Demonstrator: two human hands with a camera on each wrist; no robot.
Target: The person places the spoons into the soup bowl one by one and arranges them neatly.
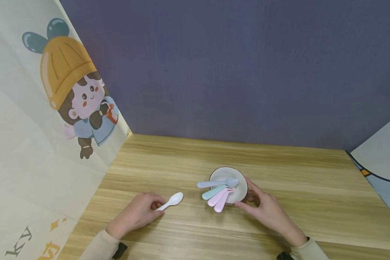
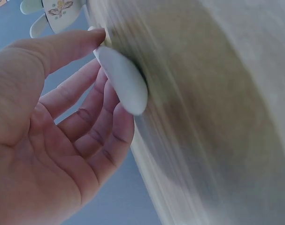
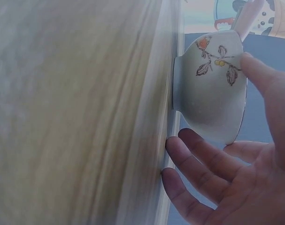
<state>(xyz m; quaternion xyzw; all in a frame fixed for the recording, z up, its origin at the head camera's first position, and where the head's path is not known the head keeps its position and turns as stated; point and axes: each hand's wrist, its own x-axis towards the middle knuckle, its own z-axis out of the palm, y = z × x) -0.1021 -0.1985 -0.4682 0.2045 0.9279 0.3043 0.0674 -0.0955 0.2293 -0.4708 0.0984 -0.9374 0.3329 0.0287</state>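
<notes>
My left hand (image 1: 142, 212) pinches a white plastic spoon (image 1: 176, 199) by its handle, low over the tabletop. In the left wrist view the spoon's rounded end (image 2: 126, 84) points away from the thumb, and the fingers hide part of the handle. A small white bowl (image 1: 241, 191) stands upright right of the spoon. Several pastel spoons lean in it, handles over its left and front rim: a blue spoon (image 1: 211, 183), a mint spoon (image 1: 212, 193) and pink spoons (image 1: 218, 199). My right hand (image 1: 269, 211) touches the bowl's right side with thumb and index finger spread; the other fingers stay apart from it.
The wood-grain table (image 1: 169, 159) ends at a dark blue-grey panel (image 1: 230, 72) behind. A pale wall panel with a cartoon figure (image 1: 91, 104) stands at the left. Another printed panel (image 1: 383, 155) borders the right edge.
</notes>
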